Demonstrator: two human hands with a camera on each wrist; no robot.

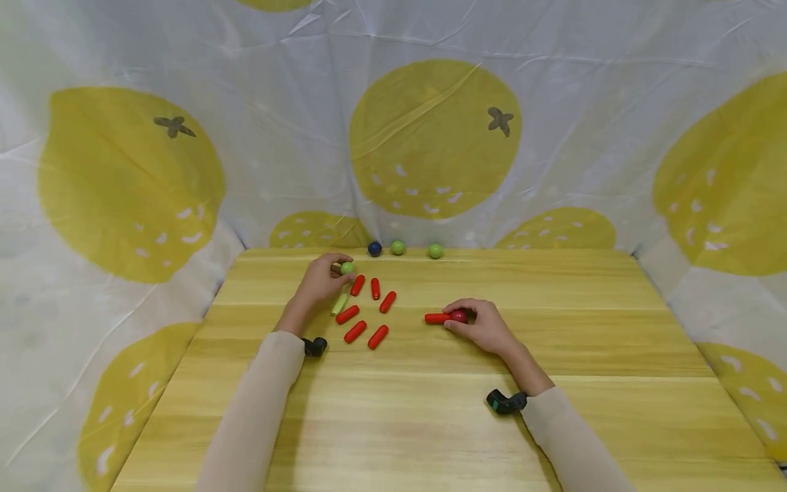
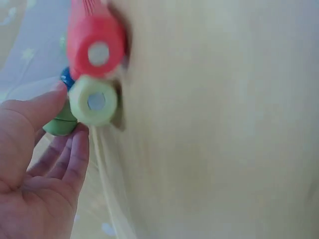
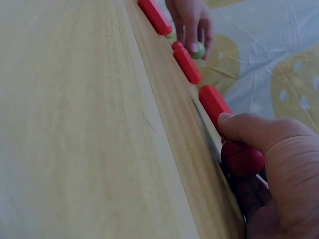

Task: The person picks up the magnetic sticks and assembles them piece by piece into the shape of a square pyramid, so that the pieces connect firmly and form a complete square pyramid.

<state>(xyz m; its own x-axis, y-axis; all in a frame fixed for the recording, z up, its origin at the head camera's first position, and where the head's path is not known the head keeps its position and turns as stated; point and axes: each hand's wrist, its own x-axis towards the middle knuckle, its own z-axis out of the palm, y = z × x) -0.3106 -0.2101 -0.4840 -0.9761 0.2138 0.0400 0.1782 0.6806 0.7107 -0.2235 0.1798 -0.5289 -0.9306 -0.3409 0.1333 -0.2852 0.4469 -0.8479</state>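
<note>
The left hand (image 1: 320,280) pinches a green ball (image 1: 347,268) at the far side of the wooden table (image 1: 430,410), beside scattered red pegs (image 1: 354,332), while the right hand (image 1: 486,326) grips a dark red ball (image 1: 458,316) touching a red peg (image 1: 436,318); no writing shows.

two bare hands, left hand (image 1: 318,281) and right hand (image 1: 484,326), no rings, no gloves. short, unpainted fingernails, seen close in the wrist views. long beige sleeves on both arms, left sleeve (image 1: 252,410) and right sleeve (image 1: 574,437), plain smooth knit, close-fitting, no pattern, no print, cuffs ending just short of the wrists. small black wrist device (image 1: 315,346) on the left wrist, rounded housing, matte finish. second black device (image 1: 506,402) on the right wrist, same rounded shape, small teal-green mark at one end. no cables showing.
</note>
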